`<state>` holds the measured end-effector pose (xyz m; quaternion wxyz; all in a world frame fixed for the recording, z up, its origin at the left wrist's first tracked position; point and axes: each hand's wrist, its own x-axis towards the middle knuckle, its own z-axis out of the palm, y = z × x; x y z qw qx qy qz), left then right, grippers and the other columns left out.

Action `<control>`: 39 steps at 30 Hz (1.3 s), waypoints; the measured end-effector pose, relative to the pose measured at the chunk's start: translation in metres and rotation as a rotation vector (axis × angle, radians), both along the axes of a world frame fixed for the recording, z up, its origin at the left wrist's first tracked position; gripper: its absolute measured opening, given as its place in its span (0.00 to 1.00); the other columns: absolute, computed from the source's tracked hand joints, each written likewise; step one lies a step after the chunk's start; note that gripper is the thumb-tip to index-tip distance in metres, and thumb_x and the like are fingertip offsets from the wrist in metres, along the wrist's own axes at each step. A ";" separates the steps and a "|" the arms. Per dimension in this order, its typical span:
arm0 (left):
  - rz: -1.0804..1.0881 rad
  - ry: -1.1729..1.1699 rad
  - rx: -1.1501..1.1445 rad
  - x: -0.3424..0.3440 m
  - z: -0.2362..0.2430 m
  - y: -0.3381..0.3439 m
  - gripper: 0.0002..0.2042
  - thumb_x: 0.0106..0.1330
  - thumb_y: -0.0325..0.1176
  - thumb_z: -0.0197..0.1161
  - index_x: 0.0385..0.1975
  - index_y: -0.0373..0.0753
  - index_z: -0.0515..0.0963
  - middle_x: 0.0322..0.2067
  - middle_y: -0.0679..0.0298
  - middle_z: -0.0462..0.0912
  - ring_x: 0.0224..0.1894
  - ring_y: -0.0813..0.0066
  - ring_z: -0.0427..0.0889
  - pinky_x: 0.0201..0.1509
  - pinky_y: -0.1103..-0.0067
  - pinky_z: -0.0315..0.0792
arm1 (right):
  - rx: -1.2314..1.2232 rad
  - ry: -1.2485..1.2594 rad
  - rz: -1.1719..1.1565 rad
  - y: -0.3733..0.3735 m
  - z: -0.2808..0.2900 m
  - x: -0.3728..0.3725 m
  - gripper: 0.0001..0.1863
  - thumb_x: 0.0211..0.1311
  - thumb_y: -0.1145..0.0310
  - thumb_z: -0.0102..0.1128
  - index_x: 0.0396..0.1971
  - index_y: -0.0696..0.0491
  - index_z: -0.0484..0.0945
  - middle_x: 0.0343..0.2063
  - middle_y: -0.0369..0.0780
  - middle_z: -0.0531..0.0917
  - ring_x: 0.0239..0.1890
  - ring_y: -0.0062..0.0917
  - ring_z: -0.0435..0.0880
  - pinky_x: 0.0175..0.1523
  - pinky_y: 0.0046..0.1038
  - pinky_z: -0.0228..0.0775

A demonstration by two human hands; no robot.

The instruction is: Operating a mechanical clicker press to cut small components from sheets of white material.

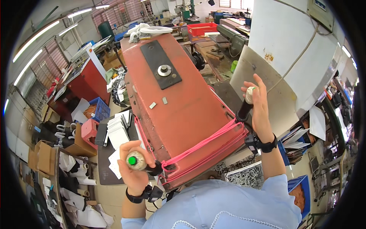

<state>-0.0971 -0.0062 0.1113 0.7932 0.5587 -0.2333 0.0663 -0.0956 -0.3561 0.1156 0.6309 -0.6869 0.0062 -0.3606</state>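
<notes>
A large red machine head [187, 114] stretches away in front of me, with pink cord [200, 143] wound several times round its near end. Two black handles with wrapped, pale knobs stick out from its near corners. Around the left knob [140, 163], which has a green top, my left hand [134, 181] is closed with curled fingers. My right hand [261, 114] is at the right knob [250, 95], palm against its side, fingers stretched and apart. A black plate with a round metal dial [164, 70] lies on the machine's top, near two small pale pieces [153, 105].
White sheets [117, 131] lie stacked on a dark table at the left, by a pink stool [90, 132] and a blue crate [100, 108]. A metal sheet [263, 84] rises at the right. Below it sits a bin of metal parts [246, 176]. A red tray [202, 29] stands farther back.
</notes>
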 end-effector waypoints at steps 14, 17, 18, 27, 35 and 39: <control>0.120 0.057 -0.042 0.009 -0.032 0.046 0.20 0.67 0.48 0.51 0.38 0.33 0.72 0.18 0.59 0.75 0.19 0.73 0.73 0.28 0.78 0.70 | 0.309 0.009 0.315 0.015 -0.027 0.002 0.17 0.67 0.60 0.47 0.33 0.60 0.75 0.18 0.41 0.77 0.21 0.22 0.75 0.30 0.22 0.68; 0.125 0.058 -0.044 0.010 -0.037 0.043 0.19 0.67 0.48 0.51 0.36 0.33 0.71 0.19 0.58 0.74 0.20 0.73 0.73 0.28 0.77 0.70 | 0.314 0.004 0.301 0.016 -0.033 0.004 0.16 0.67 0.61 0.47 0.32 0.60 0.75 0.18 0.42 0.77 0.21 0.22 0.75 0.30 0.23 0.68; 0.126 0.051 -0.046 0.011 -0.038 0.042 0.19 0.67 0.48 0.51 0.36 0.33 0.71 0.19 0.58 0.74 0.20 0.73 0.73 0.29 0.77 0.70 | 0.310 -0.003 0.295 0.016 -0.034 0.004 0.16 0.67 0.61 0.46 0.32 0.60 0.75 0.18 0.42 0.77 0.21 0.23 0.75 0.30 0.23 0.68; 0.142 0.013 0.023 0.006 -0.022 0.038 0.31 0.71 0.64 0.38 0.36 0.36 0.68 0.20 0.61 0.70 0.21 0.72 0.70 0.29 0.75 0.66 | 0.276 -0.044 0.236 0.016 -0.032 0.011 0.28 0.74 0.47 0.40 0.46 0.61 0.72 0.16 0.39 0.76 0.16 0.19 0.72 0.24 0.20 0.66; -0.230 -0.026 0.023 0.001 -0.018 -0.002 0.33 0.62 0.49 0.68 0.57 0.34 0.61 0.38 0.54 0.76 0.38 0.71 0.76 0.47 0.72 0.72 | 0.199 0.010 0.248 -0.050 -0.013 0.028 0.28 0.76 0.49 0.37 0.53 0.60 0.73 0.19 0.36 0.76 0.23 0.18 0.73 0.34 0.22 0.67; -0.365 -0.331 0.181 0.012 -0.017 -0.042 0.48 0.56 0.39 0.74 0.71 0.35 0.48 0.58 0.47 0.70 0.56 0.59 0.73 0.62 0.67 0.66 | -0.003 -0.020 -0.368 -0.095 -0.018 0.047 0.24 0.77 0.53 0.42 0.54 0.58 0.76 0.39 0.40 0.82 0.44 0.22 0.79 0.52 0.25 0.67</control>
